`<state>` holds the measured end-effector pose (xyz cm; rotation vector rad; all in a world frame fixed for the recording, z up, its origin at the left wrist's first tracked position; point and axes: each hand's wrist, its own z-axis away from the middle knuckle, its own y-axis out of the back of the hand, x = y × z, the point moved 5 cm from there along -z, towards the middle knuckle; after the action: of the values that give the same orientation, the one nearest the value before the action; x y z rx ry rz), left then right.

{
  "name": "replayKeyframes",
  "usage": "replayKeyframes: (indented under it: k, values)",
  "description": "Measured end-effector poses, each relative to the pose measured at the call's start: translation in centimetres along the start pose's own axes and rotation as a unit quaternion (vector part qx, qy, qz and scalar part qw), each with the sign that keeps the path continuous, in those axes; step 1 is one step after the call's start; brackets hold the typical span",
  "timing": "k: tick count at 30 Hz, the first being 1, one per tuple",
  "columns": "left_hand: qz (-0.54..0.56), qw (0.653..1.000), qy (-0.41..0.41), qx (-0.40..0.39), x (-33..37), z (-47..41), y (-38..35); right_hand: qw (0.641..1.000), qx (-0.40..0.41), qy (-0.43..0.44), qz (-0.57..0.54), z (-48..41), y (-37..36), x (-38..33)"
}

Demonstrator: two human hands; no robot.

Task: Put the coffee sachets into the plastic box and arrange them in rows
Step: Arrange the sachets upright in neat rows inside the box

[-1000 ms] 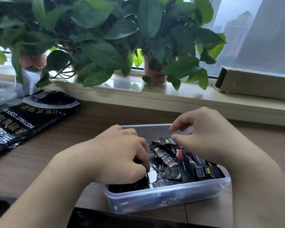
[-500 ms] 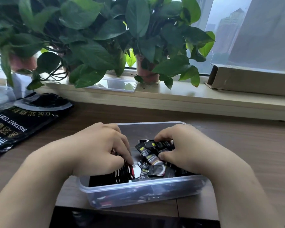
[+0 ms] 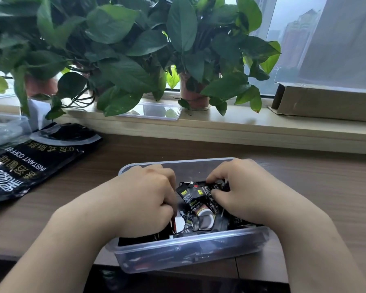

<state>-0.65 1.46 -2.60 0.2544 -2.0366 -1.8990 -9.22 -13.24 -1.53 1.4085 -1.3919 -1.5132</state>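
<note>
a: how will the coffee sachets [image 3: 199, 206] handle?
b: light, thin and glossy, i judge. the foil bends and slides, so one slips off another easily. better to pinch them flat by a short end, or squeeze a bundle by its long edges, than to grab the slack middle.
a: where are they?
b: in the plastic box [image 3: 188, 250] at the near edge of the tabletop [image 3: 325, 187]. through its clear near wall they show as a dark jumble. on top, in the middle, they lie crossed at odd angles, not yet in rows.
a: and the hands?
b: both are inside the box. the left hand [image 3: 144, 199] curls down over a dark bundle at the left side, fingertips hidden. the right hand [image 3: 247, 193] pinches a sachet between thumb and fingers.
a: their look?
b: narrow black strips with white lettering, small yellow patches, and a cup picture on some.
a: farther off?
b: a big black coffee bag [image 3: 30, 161] lies at the left, then the windowsill [image 3: 241, 127] with plants [image 3: 135, 49].
</note>
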Motion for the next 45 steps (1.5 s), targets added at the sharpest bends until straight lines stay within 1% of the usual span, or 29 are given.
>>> replayKeyframes:
  k: [5,11,15,17,20,28,32,37,39,43,45]
  values:
    - [0.057,0.998,0.018,0.006,-1.3,-0.6,0.1,0.999,-0.026,-0.024,-0.006,-0.2,-1.0,-0.1]
    - [0.058,0.998,0.021,-0.004,-1.1,-0.6,-0.1,0.998,-0.041,-0.026,-0.03,0.1,-0.9,-1.0]
    - [0.051,0.998,0.022,-0.005,-1.1,-0.7,0.0,0.995,-0.09,-0.04,0.028,-0.4,-1.9,-1.3]
    - [0.056,0.998,0.026,-0.003,-1.1,-0.7,-0.1,0.993,-0.096,-0.048,0.045,-0.5,-2.1,-1.2]
    - [0.059,0.998,0.027,0.001,-1.3,-0.7,-0.2,0.995,-0.076,-0.056,0.027,-0.5,-1.8,-1.0]
    - [0.07,0.997,0.03,0.013,-1.3,-0.7,-0.3,0.999,-0.037,-0.032,0.0,-0.3,-1.2,-1.0]
    - [0.073,0.997,0.028,0.016,-1.4,-0.7,-0.3,0.999,0.006,-0.021,-0.038,-0.4,-0.6,-0.7]
    - [0.073,0.997,0.025,0.023,-1.4,-0.7,-0.3,0.994,0.083,0.012,-0.067,-0.3,0.6,-0.7]
    - [0.074,0.997,0.025,0.025,-1.5,-0.7,-0.3,0.991,0.098,0.01,-0.095,-0.1,1.0,-0.5]
    - [0.074,0.997,0.023,0.027,-1.5,-0.6,-0.2,0.988,0.111,-0.013,-0.109,-0.1,1.3,0.2]
    - [0.075,0.996,0.025,0.027,-1.4,-0.6,-0.2,0.983,0.134,-0.013,-0.122,0.0,1.6,0.4]
